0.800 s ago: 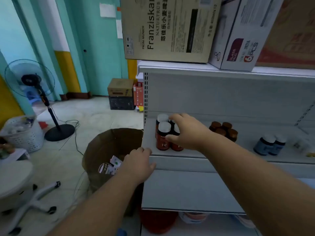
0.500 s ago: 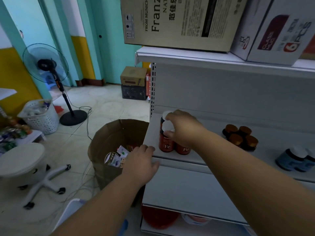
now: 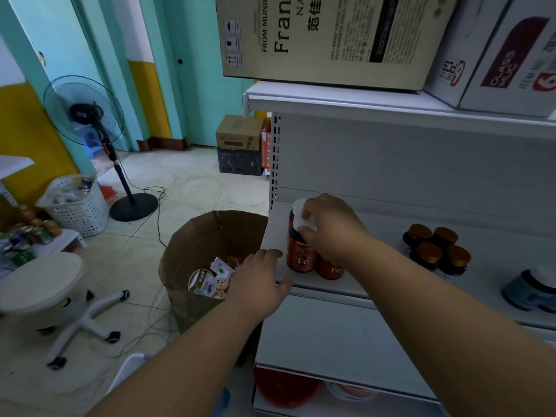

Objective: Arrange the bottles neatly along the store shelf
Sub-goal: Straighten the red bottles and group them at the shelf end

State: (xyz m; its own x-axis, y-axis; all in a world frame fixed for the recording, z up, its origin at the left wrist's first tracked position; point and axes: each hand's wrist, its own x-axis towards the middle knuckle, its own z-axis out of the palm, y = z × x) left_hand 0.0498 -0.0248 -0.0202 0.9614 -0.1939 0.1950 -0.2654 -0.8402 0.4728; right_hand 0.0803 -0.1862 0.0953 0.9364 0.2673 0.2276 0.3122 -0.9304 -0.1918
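Red bottles (image 3: pixel 302 254) with white caps are seen on a grey shelf (image 3: pixel 376 284); brown-capped jars (image 3: pixel 436 248) stand right, a brown bag (image 3: pixel 195 254) left.

My right grip (image 3: pixel 326 228) sits atop the bottles (image 3: pixel 302 257) on the shelf (image 3: pixel 370 284). Right of it stand capped jars (image 3: pixel 436 248); left and below, my left grip (image 3: pixel 260 284) rests over the paper bag (image 3: pixel 192 254).
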